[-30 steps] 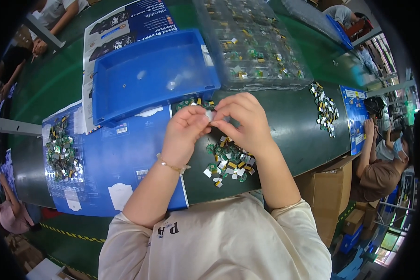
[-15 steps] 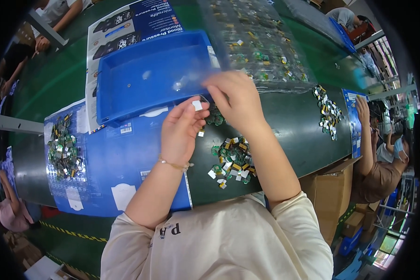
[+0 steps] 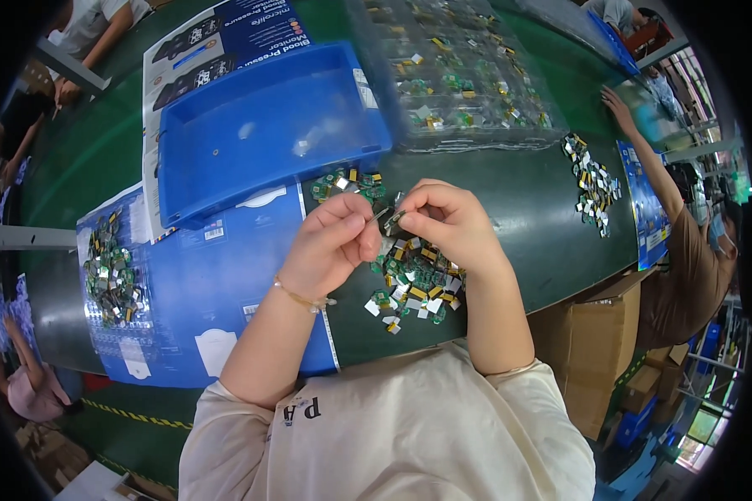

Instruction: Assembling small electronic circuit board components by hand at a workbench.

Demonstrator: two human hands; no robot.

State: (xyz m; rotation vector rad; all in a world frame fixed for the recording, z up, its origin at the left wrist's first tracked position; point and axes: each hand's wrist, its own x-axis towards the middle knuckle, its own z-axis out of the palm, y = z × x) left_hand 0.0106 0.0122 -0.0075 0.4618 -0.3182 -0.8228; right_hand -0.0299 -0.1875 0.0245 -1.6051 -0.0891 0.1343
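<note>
Over the dark green table my two hands meet fingertip to fingertip. My left hand (image 3: 332,235) is closed in a pinch on the edge of a small circuit board (image 3: 379,215), seen nearly edge-on. In my right hand (image 3: 449,219), thumb and forefinger pinch another small circuit board (image 3: 393,221), partly hidden by the fingers. Just below the hands lies a loose pile of small green circuit boards (image 3: 418,288) with white and gold parts. A smaller cluster of boards (image 3: 347,182) sits beyond my left fingers, beside the blue tray.
A shallow blue tray (image 3: 171,171) holds a few small bits. Clear plastic trays (image 3: 476,138) of boards are stacked at the far right. More boards lie at left (image 3: 113,267) and right (image 3: 591,188). A cardboard box (image 3: 589,355) stands by the table edge; co-workers sit around.
Both hands have come nearer and together. My right hand moved down from beside the tray and now pinches a board. The white face in my left fingers is now turned edge-on.
</note>
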